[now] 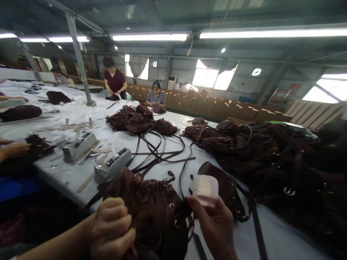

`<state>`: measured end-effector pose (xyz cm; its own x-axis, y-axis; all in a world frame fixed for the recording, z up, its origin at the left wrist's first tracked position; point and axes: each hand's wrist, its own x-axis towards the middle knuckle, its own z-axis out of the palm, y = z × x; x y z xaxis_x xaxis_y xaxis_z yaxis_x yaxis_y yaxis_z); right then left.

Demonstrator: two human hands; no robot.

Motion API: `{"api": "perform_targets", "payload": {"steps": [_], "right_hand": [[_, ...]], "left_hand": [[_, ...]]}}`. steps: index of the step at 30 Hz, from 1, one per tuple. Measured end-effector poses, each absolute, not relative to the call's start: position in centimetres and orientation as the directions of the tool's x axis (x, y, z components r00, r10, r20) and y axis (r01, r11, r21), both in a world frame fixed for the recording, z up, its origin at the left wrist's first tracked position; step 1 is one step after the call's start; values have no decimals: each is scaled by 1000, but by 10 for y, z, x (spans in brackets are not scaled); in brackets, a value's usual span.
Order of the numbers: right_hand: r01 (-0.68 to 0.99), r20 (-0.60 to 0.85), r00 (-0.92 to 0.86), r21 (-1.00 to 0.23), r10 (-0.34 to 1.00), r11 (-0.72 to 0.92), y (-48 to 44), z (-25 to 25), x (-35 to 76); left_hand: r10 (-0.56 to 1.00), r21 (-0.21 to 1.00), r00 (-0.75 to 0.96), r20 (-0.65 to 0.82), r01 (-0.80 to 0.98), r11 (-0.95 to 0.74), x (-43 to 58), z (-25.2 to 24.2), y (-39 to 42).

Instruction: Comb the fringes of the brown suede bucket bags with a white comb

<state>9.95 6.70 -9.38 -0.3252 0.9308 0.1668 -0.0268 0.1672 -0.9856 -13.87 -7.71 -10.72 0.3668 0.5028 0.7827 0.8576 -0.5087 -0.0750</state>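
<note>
A dark brown fringed leather bag [151,209] lies at the near table edge in front of me. My left hand [112,227] is closed in a fist on its left side, gripping the leather. My right hand [217,227] is on the bag's right side and pinches a small translucent white piece of tape or plastic [205,189] between thumb and fingers, just above the bag's eyelets. A second brown bag [225,184] lies right behind that piece.
Two grey tape dispensers [112,165] [80,146] stand on the white table [67,173], among long brown straps [157,153]. Piles of brown bags [271,151] [132,119] fill the right and middle. A neighbour's hand [15,150] works at left; two people [115,81] [156,95] work at the far end.
</note>
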Motion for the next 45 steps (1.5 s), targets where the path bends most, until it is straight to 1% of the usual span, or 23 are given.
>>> {"api": "perform_targets", "payload": {"steps": [2, 3, 6, 9, 14, 15, 17, 19, 21, 23, 24, 26, 27, 29, 30, 32, 34, 36, 37, 39, 41, 43, 45], "right_hand": [[-25, 176, -348, -984, 921, 178, 73, -94, 95], [-16, 169, -360, -984, 918, 175, 77, -98, 92], [31, 154, -339, -984, 928, 175, 90, -117, 84], [70, 145, -285, -983, 948, 172, 98, -128, 85], [114, 155, -251, -975, 955, 188, 101, -123, 88], [117, 164, -248, -973, 955, 197, 102, -122, 86], [139, 191, -224, -964, 956, 226, 106, -123, 82], [189, 221, -200, -947, 955, 259, 111, -126, 76], [246, 239, -194, -927, 951, 283, 116, -129, 70], [290, 244, -210, -909, 947, 299, 119, -131, 66], [313, 247, -223, -898, 943, 309, 120, -131, 65], [368, 253, -265, -866, 931, 340, 120, -128, 68], [393, 251, -284, -850, 925, 351, 119, -125, 74], [475, 278, -333, -776, 901, 415, 112, -118, 91], [524, 311, -383, -702, 870, 482, 107, -113, 102], [567, 369, -574, -465, 731, 680, 94, -101, 123], [456, 328, -803, -198, 497, 868, 80, -90, 134], [301, 216, -929, -30, 300, 953, 69, -81, 131], [251, 163, -956, 37, 242, 967, 66, -78, 125], [221, 79, -974, 151, 211, 963, 66, -76, 106], [261, 20, -964, 241, 265, 935, 69, -78, 86], [314, -31, -941, 285, 336, 905, 70, -84, 73], [335, -77, -926, 275, 368, 901, 66, -95, 70]], "left_hand": [[540, -69, 363, 759, 870, -488, -146, -116, -88], [584, -9, 325, 744, 879, -477, -149, -122, -90], [715, 308, 71, 696, 870, -386, -153, -141, -87], [793, 498, -64, 605, 809, -314, -152, -144, -81], [767, 703, -390, 509, 703, -110, -133, -85, -84], [792, 727, -377, 480, 677, -118, -126, -68, -88], [816, 775, -297, 496, 575, -261, -108, -41, -97], [752, 746, -283, 595, 543, -386, -91, -33, -100], [732, 645, -260, 630, 700, -306, -79, -49, -90], [851, 450, -177, 494, 890, -75, -75, -82, -67], [905, 347, -129, 405, 938, -22, -77, -100, -52], [983, 223, 3, 184, 974, -45, -86, -130, -24], [990, 209, 33, 138, 976, -61, -91, -139, -12], [992, 218, 64, 110, 972, -86, -100, -144, 6], [991, 230, 63, 115, 969, -89, -103, -141, 13], [993, 252, 63, 102, 964, -87, -106, -132, 24], [995, 283, 64, 77, 955, -84, -107, -124, 34], [996, 320, 77, 47, 943, -88, -108, -120, 44], [996, 338, 86, 29, 937, -91, -108, -119, 49], [995, 370, 104, -11, 925, -93, -109, -119, 57], [993, 390, 108, -44, 917, -83, -108, -119, 63], [994, 399, 93, -60, 915, -61, -106, -120, 65], [996, 403, 67, -54, 914, -39, -102, -121, 65]]}}
